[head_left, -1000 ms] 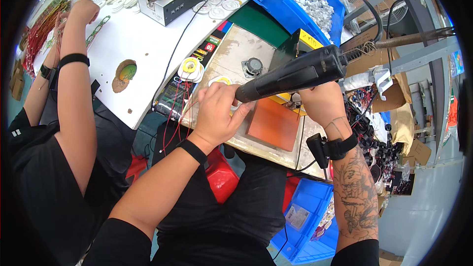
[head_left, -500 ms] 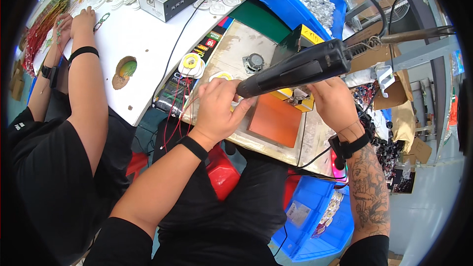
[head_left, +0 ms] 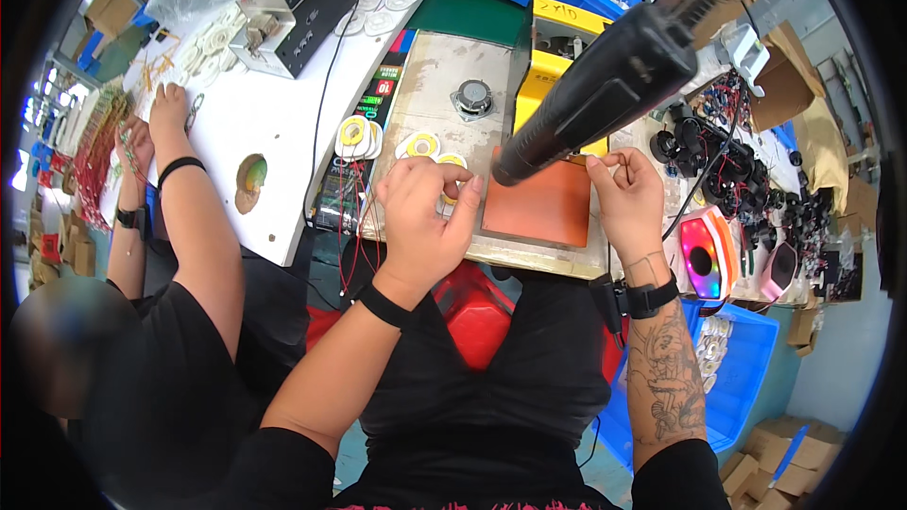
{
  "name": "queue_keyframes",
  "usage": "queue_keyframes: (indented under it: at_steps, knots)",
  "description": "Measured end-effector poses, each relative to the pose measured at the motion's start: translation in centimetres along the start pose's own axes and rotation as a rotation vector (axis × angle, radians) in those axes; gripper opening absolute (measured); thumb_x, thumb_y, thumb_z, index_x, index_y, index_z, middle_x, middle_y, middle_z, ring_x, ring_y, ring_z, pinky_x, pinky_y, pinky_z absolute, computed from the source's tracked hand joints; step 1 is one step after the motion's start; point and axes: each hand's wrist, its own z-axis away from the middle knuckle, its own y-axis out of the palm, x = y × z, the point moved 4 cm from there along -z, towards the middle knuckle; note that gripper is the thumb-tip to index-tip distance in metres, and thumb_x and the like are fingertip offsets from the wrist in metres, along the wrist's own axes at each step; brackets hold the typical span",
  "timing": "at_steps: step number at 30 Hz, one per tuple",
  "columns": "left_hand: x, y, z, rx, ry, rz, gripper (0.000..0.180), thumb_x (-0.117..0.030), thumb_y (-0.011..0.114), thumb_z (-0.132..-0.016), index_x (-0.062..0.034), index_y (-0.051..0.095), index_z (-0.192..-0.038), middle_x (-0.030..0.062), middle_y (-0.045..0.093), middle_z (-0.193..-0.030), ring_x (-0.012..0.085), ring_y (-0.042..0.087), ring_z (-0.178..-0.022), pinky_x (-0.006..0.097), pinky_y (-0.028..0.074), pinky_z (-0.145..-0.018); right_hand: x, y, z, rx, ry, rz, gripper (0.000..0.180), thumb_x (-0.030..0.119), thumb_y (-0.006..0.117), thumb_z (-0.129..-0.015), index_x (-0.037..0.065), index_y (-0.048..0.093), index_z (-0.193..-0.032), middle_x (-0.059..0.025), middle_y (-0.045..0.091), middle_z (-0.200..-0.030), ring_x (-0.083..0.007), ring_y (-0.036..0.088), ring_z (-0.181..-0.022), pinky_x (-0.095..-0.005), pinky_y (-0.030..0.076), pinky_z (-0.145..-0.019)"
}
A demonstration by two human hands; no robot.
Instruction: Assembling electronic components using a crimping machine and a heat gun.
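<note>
Left hand [head_left: 422, 212] curled over small round yellow-and-white disc [head_left: 452, 166]; right hand [head_left: 625, 191] pinching thin wire, just beside flat orange rectangular mat [head_left: 539, 210]. Black cylindrical tool barrel [head_left: 595, 94] angled down-left between hands.

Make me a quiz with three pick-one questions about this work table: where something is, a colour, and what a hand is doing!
1. Where is the orange mat?
A. between the two hands
B. on the floor
C. in the blue bin

2. What colour is the box behind the black heat gun?
A. pink
B. yellow
C. white

3. The left hand is
A. in a pocket
B. waving high
C. curled over a small round part

A, it lies between left hand and right hand; B, its walls are yellow; C, the fingers bend down onto it.
</note>
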Motion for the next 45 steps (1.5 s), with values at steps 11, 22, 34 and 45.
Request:
queue_keyframes:
  at_steps: [11,22,34,45]
  knots:
    - [-3.9,2.8,-3.0,0.038,-0.011,0.146,0.013,-0.018,0.079,-0.094,-0.0079,0.075,-0.102,0.003,0.067,-0.085,0.0272,0.063,-0.089,0.041,0.043,-0.083,-1.2,0.5,-0.7,0.014,-0.195,-0.072,0.02,0.014,0.085,-0.095,0.001,0.074,-0.106,-0.0033,0.074,-0.097,-0.011,0.065,-0.087,-0.029,0.054,-0.081]
    - [-8.3,4.8,-1.4,0.255,-0.147,0.435,0.017,-0.014,0.063,-0.106,-0.0002,0.073,-0.108,0.0155,0.071,-0.095,0.0346,0.066,-0.086,0.042,0.051,-0.078,5.6,-2.2,4.0,0.166,-0.21,-0.66,0.038,0.028,0.087,-0.089,0.002,0.074,-0.115,0.012,0.047,-0.068,-0.0013,0.037,-0.057,-0.0229,0.03,-0.054]
    - [-14.3,-0.3,-7.6,0.239,0.066,0.439,0.053,-0.027,0.083,-0.095,0.0032,0.065,-0.135,0.013,0.07,-0.109,0.0203,0.06,-0.079,0.033,0.052,-0.074,11.4,-5.7,2.8,-0.056,-0.461,-0.245,0.035,0.022,0.092,-0.085,0.004,0.078,-0.111,-0.0044,0.077,-0.084,-0.0073,0.065,-0.065,-0.0287,0.051,-0.059]
    - [-16.1,-7.0,-14.2,0.271,-0.063,0.273,0.04,-0.018,0.087,-0.093,0.0007,0.07,-0.124,0.006,0.078,-0.099,0.0098,0.072,-0.083,0.029,0.057,-0.073,14.2,-5.1,5.8,0.094,-0.469,0.02,0.044,0.03,0.09,-0.085,0.006,0.072,-0.118,-0.0055,0.051,-0.061,-0.0174,0.051,-0.051,-0.0348,0.042,-0.052]
